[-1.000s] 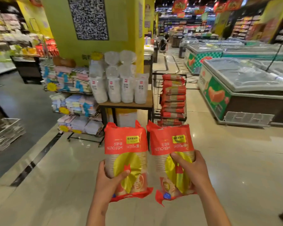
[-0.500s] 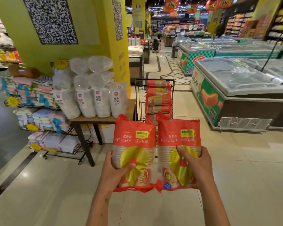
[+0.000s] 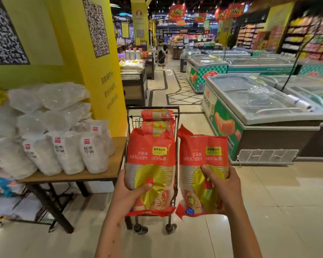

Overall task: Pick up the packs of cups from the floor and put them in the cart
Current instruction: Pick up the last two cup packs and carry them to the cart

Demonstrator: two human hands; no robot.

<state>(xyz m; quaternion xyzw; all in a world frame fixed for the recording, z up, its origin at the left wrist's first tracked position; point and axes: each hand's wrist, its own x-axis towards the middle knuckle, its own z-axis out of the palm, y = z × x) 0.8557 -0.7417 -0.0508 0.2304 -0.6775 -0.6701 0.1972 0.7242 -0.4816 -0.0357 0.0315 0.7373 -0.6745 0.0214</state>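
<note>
My left hand (image 3: 128,194) grips a red and gold pack of cups (image 3: 150,164) by its lower part, held upright. A second, matching pack (image 3: 201,161) stands upright in my right hand (image 3: 225,187), thumb across its front. Both packs are in front of a black wire cart (image 3: 177,116), directly before me, its wheels on the floor. Inside the cart lie several stacked red packs of cups (image 3: 157,116). The left pack hides most of the cart's near side.
A wooden table (image 3: 101,174) piled with clear bags of white cups (image 3: 67,155) stands at the left, touching the cart. A yellow pillar (image 3: 99,71) rises behind it. Chest freezers (image 3: 254,116) line the right side. A person (image 3: 161,58) crouches far down the aisle.
I have walked closer to the cart, carrying both packs; the cart now sits right behind them. My grips on the packs are unchanged.
</note>
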